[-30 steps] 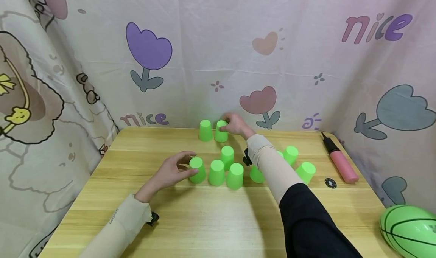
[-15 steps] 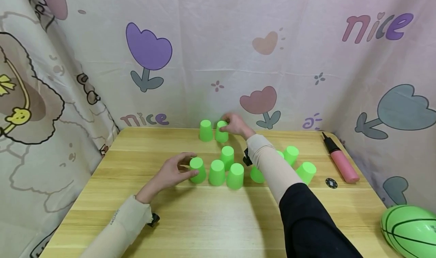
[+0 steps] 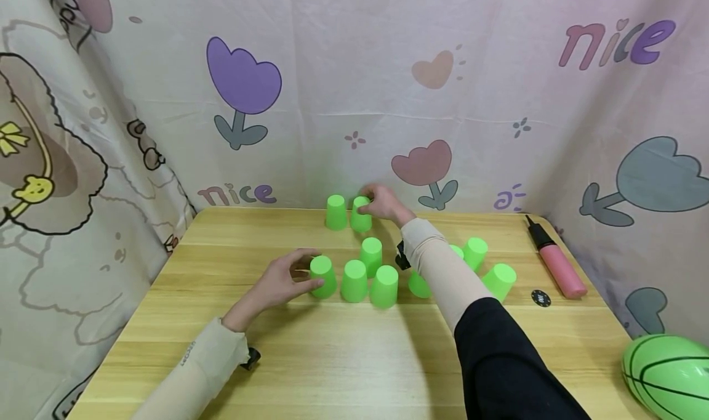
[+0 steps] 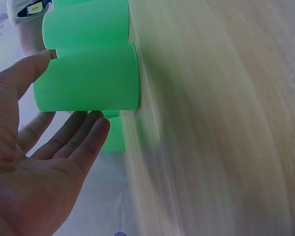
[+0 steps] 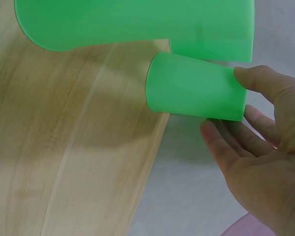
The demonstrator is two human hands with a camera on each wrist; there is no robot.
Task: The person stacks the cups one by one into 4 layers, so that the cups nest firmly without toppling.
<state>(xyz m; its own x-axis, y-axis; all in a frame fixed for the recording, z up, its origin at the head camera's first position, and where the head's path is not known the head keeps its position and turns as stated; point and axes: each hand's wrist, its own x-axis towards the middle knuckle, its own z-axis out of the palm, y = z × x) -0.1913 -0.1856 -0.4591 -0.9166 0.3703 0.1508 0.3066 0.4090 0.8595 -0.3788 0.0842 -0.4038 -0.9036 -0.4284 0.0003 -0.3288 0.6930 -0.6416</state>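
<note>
pinching near cup [image 3: 325,275] with left hand [image 3: 281,279], far cup [image 5: 194,87] with right hand [image 3: 384,203], both inverted, insides hidden.

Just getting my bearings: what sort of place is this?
Probably a curtained-off tabletop play or recording corner: printed fabric hangs around a wooden table bearing upturned green cups.

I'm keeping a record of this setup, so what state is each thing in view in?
left front cup: upside down
right back cup: upside down
other cups: upside down, some partly hidden
left hand: holding the left front cup
right hand: holding the right back cup
pink pump: lying down
black disc: lying flat
green ball: rounded out, partly out of frame
patterned cloth: hanging
</note>
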